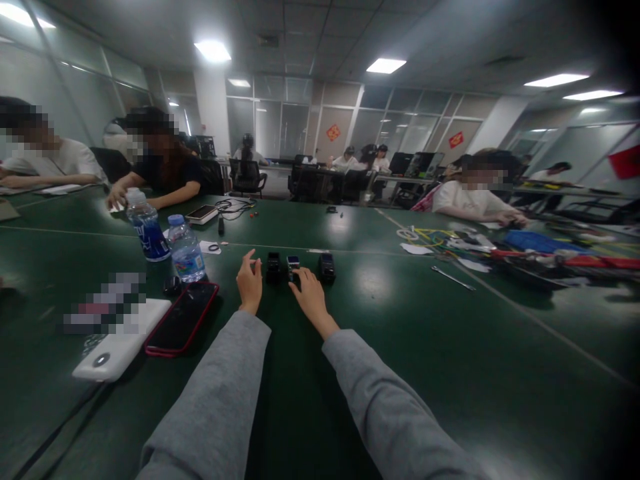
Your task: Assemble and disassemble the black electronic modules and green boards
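Observation:
Three small black box-like devices stand in a row on the green table; their exact kind is too small to tell. My right hand (312, 297) is at the middle device (293, 262), which has a pale top, with thumb and index finger closed about its near end. Left of the row, my left hand (250, 283) is raised with thumb and fingers apart, holding nothing. The left device (273, 263) is just beside it, not touched. To the right of my right hand sits the right device (327, 267), apart from my fingers.
On the left are two water bottles (186, 250), a red-edged phone (184, 320) and a white power bank (123, 343). A wrench (453, 278) lies on the right, before a heap of cables and tools (540, 257). Several people sit around the table and beyond.

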The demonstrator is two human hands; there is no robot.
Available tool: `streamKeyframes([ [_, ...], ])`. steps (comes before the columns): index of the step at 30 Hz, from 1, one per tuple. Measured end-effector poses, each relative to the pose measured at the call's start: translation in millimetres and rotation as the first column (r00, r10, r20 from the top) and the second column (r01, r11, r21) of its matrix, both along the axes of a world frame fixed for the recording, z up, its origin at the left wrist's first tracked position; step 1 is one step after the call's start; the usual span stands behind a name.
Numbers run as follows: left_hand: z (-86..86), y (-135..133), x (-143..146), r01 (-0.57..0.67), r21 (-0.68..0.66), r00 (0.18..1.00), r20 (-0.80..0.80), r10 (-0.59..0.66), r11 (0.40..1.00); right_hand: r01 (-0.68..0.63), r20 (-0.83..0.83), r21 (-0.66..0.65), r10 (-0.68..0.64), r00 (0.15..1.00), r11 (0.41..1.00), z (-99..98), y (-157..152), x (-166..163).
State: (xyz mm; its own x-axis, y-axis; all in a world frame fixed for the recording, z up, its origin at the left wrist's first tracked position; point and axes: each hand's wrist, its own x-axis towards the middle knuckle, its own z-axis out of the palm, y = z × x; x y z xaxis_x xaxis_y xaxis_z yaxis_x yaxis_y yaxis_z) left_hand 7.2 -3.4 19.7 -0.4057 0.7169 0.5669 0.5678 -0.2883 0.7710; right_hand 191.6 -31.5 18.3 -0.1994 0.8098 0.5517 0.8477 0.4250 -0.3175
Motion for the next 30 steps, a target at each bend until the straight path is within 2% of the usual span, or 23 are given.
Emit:
streamKeyframes([
  [6, 2.2, -2.9, 6.0, -0.047, 0.066, 0.977, -0.206, 0.06, 0.997, 0.06, 0.049, 0.043, -0.062, 0.997, 0.997, 1.6, -4.7, -1.2],
  [9, 5.8, -6.1, 8.8, -0.091, 0.09, 0.962, -0.249, 0.111, 0.992, 0.106, 0.011, 0.131, -0.108, 0.994, 0.986, 3.3, -5.2, -1.1],
  [12, 8.3, -8.3, 8.9, -0.152, 0.081, 0.959, -0.231, 0.166, 0.985, 0.24, -0.103, 0.235, -0.222, 0.97, 0.942, 7.0, -3.9, 4.0],
  [15, 8.9, -8.8, 8.1, -0.196, 0.049, 0.956, -0.213, 0.202, 0.979, 0.386, -0.185, 0.253, -0.347, 0.919, 0.887, 8.6, 0.3, 15.2],
  [21, 10.9, -10.6, 9.1, -0.186, -0.003, 0.952, -0.248, 0.18, 0.983, 0.515, -0.236, 0.111, -0.481, 0.845, 0.85, 1.3, 12.9, 36.8],
  [30, 10.9, -10.3, 8.3, -0.175, -0.043, 0.947, -0.28, 0.156, 0.984, 0.443, -0.328, -0.133, -0.461, 0.825, 0.887, -4.5, 22.8, 47.3],
])
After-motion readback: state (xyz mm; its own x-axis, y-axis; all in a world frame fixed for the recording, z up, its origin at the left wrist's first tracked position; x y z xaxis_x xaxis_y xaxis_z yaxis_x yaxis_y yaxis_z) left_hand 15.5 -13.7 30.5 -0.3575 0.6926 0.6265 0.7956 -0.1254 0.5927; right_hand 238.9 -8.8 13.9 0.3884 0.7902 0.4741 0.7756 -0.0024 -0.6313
